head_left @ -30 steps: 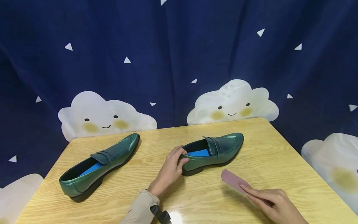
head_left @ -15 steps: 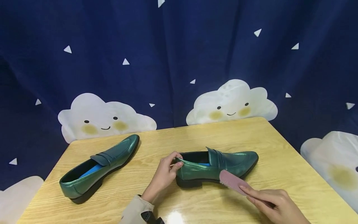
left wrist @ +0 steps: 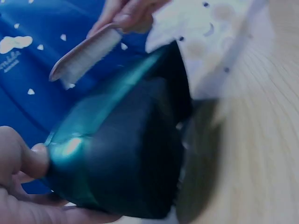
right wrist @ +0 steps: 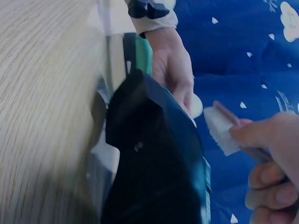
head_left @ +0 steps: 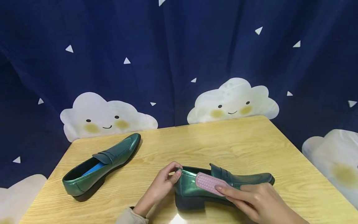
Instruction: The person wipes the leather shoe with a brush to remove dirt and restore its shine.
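A green metallic loafer (head_left: 188,186) is held at its heel by my left hand (head_left: 162,183), thumb outside and fingers over the back rim. Its dark sole (right wrist: 140,154) shows in the right wrist view, lifted off the table. My right hand (head_left: 258,199) grips a pink brush (head_left: 209,183) in front of the shoe's near side. White bristles (left wrist: 88,53) face the shoe in the left wrist view, with a small gap between them. The matching loafer (head_left: 98,174), with a blue insole (head_left: 93,169), lies untouched at the left.
Both shoes are over a light wooden table (head_left: 167,143). A dark blue curtain (head_left: 173,62) with white clouds and triangles hangs behind it and at its sides.
My left hand has brought the loafer from the table toward me and slightly right, raising it. The brush has moved left and up, in front of the shoe's side.
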Demonstrator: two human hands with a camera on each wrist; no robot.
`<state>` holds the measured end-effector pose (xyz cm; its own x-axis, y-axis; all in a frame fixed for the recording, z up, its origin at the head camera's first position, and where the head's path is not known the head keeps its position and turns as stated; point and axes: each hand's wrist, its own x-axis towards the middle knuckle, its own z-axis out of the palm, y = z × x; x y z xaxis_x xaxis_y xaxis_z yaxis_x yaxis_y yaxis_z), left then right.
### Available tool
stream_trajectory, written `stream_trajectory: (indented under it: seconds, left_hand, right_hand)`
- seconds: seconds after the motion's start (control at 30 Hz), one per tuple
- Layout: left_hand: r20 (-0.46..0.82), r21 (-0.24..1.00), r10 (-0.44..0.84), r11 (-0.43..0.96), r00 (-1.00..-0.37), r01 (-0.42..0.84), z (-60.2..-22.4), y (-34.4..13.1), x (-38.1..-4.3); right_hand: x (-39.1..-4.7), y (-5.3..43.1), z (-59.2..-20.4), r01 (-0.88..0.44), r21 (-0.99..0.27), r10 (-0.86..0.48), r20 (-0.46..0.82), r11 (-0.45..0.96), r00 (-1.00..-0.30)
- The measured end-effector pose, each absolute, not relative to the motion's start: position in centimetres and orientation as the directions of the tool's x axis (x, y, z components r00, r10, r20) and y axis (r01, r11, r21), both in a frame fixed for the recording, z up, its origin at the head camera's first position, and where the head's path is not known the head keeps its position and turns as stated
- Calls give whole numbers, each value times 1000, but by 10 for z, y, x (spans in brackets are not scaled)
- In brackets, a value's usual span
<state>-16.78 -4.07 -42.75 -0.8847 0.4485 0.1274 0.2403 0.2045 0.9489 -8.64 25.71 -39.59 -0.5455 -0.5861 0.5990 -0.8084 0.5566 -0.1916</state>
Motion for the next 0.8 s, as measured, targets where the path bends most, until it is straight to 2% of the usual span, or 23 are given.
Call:
stream_trajectory:
  seconds: [0.1, 0.2, 0.33, 0.4, 0.53, 0.67, 0.8]
  left_hand:
    - [115, 955, 444, 196, -889, 222, -432, -38, -167]
    - [127, 954, 437, 192, -891, 230, -435, -36, -167]
    - [191, 916, 433, 244, -881, 319, -436, -37, -170]
    - [246, 881, 461, 261, -852, 395, -436, -40, -171]
    - [343, 777, 557, 285, -756, 562, -435, -49, -170]
    - [332, 644, 667, 357, -668, 676, -433, -55, -168]
    - [310, 511, 740, 400, -597, 761, -435, -53, -169]
  right_hand:
    - [-87, 249, -402, -788, -174, -595, 566, 591, -571]
    - [-88, 241, -406, -793, -120, -615, 567, 597, -548]
    - [-91, 231, -407, -799, -60, -650, 547, 598, -528]
    - [-95, 227, -406, -794, -48, -650, 545, 607, -530]
    - [-104, 225, -405, -763, -29, -622, 560, 645, -547]
    - [-107, 223, -406, -754, -66, -621, 523, 654, -584]
    - [-104, 219, -407, -798, -118, -679, 462, 590, -571]
